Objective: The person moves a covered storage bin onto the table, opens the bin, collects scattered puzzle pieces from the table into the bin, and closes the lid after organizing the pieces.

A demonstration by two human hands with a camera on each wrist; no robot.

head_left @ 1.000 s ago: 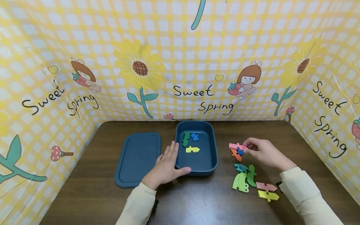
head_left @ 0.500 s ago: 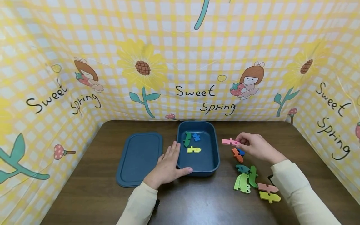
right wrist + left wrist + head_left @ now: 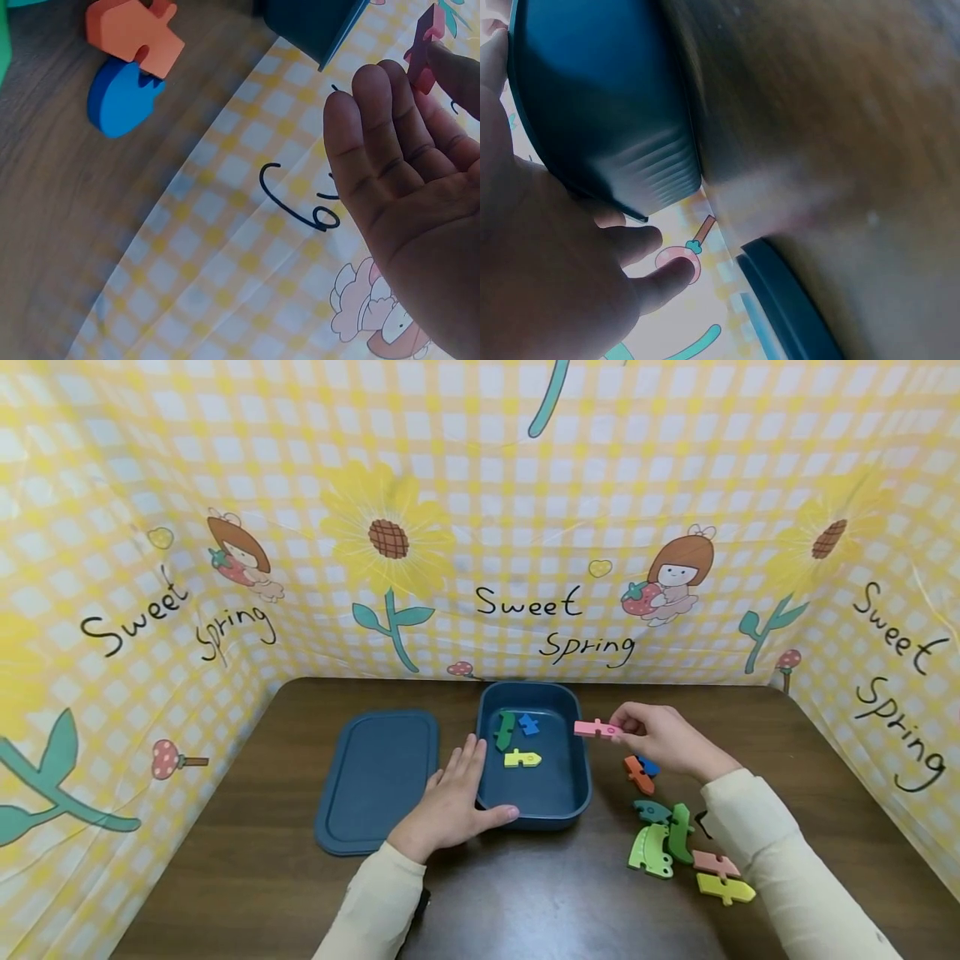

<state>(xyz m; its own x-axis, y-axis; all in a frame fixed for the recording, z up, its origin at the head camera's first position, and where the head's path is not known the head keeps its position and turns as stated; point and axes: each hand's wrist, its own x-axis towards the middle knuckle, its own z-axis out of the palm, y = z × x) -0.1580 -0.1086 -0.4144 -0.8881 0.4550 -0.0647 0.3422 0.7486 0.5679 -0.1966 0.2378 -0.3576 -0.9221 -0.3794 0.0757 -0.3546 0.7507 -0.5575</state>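
A pink puzzle piece (image 3: 594, 728) is pinched between thumb and forefinger of my right hand (image 3: 663, 737), at the right rim of the dark blue box (image 3: 585, 785). The right wrist view shows the pink piece (image 3: 425, 49) at the fingertips, other fingers extended. My left hand (image 3: 448, 802) rests along the box's left side and front corner, fingers straight and thumb on the rim. Inside the box lie a green piece (image 3: 505, 730), a small blue piece (image 3: 528, 724) and a yellow piece (image 3: 522, 759). The left wrist view has the left hand (image 3: 562, 255) against the box wall (image 3: 607, 112).
The box's lid (image 3: 378, 781) lies flat to the left. Right of the box are an orange piece (image 3: 639, 774) touching a blue one (image 3: 120, 99), then a teal piece (image 3: 651, 811), green pieces (image 3: 649, 852), a salmon piece (image 3: 715, 863) and a yellow pointed piece (image 3: 726, 887). Patterned cloth walls surround the table.
My right hand has lifted the pink piece away from the orange and blue pieces and carried it left to the box's rim. The left hand keeps its place at the box.
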